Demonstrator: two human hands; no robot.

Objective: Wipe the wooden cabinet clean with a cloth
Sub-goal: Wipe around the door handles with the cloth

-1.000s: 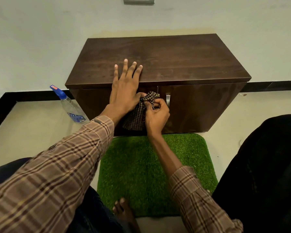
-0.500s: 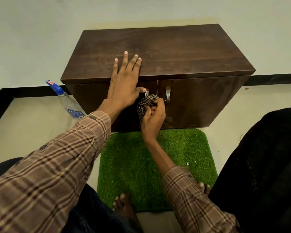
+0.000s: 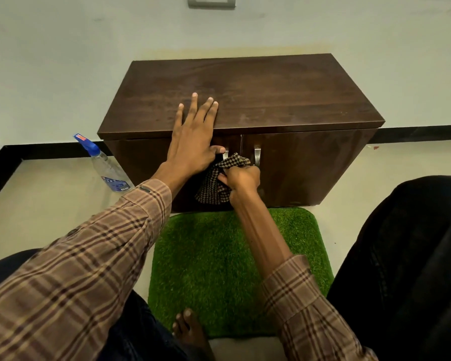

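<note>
A low dark wooden cabinet [image 3: 271, 100] stands on the floor against the wall, its two doors closed, with two metal handles [image 3: 257, 155] near the middle seam. My left hand [image 3: 193, 142] lies flat on the front edge of the top, fingers spread, thumb hooked over the edge. My right hand [image 3: 241, 179] grips a bunched brown checked cloth [image 3: 216, 182] and presses it against the front near the handles. Part of the left door is hidden behind my hands and the cloth.
A clear spray bottle [image 3: 107, 170] with a blue nozzle stands on the floor left of the cabinet. A green grass mat [image 3: 219, 256] lies in front, my bare foot [image 3: 190, 332] on its near edge. My dark-trousered knee [image 3: 414, 256] fills the right side.
My right hand has slid the cloth up and down on the cabinet front by the handles. The left hand has kept its place on the top edge. The camera has shifted a little.
</note>
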